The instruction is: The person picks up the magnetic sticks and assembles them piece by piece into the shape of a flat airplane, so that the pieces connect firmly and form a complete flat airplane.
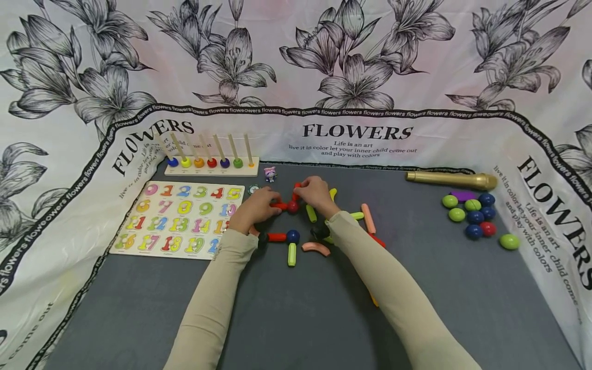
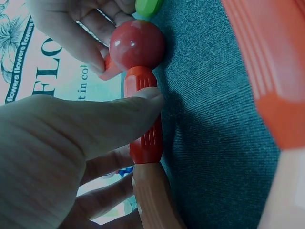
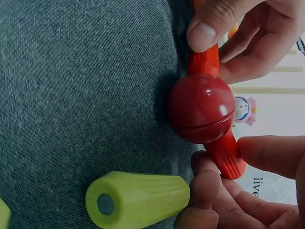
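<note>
In the head view my left hand (image 1: 256,209) and right hand (image 1: 318,195) work at a red ball (image 1: 293,207). The left wrist view shows my left thumb and fingers gripping a red ridged rod (image 2: 145,119). One end of that rod meets the red ball; a curved salmon rod (image 2: 155,191) joins the other. My right fingers pinch a second red rod (image 3: 226,155) on the ball's far side. A lime-green rod (image 3: 138,200) with a grey end disc lies beside the right fingers. Nearer me, a blue ball (image 1: 292,236) meets a red rod (image 1: 277,237) and a lime-green rod (image 1: 292,255).
A number board (image 1: 185,218) and a peg stacker with coloured beads (image 1: 211,168) stand left. Loose rods, including a curved salmon one (image 1: 316,249), lie around the right forearm. Green, blue and red balls (image 1: 487,228) and a gold microphone (image 1: 450,180) lie right.
</note>
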Motion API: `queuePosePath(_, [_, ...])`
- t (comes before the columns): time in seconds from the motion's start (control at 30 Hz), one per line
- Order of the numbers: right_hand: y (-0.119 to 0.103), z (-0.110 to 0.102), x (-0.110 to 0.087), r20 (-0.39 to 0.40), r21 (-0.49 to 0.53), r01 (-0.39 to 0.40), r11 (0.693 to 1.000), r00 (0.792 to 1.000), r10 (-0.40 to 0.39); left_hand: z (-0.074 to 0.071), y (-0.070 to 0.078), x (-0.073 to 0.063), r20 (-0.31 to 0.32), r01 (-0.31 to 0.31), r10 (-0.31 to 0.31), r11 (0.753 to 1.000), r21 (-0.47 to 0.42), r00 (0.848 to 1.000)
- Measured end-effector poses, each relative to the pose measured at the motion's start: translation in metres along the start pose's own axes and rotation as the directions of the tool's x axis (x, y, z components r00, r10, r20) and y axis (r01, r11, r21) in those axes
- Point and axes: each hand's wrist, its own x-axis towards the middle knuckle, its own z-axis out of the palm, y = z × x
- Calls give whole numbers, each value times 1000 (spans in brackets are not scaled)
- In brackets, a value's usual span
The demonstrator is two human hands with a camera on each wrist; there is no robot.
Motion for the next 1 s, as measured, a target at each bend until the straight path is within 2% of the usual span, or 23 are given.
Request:
queuePosePath(0.47, [-2, 2, -1, 54, -41, 1, 999, 999, 1, 1, -1, 0, -10, -32, 32, 999, 3, 999])
queuePosePath(0.8, [15, -12, -7, 104, 93, 72, 993, 991, -81, -1, 6, -4, 12, 24, -24, 999, -36, 1000])
queuePosePath(1.0, [22, -32, -18, 89, 123, 127, 984, 986, -138, -1, 3, -7, -28, -22, 20, 998, -67, 999])
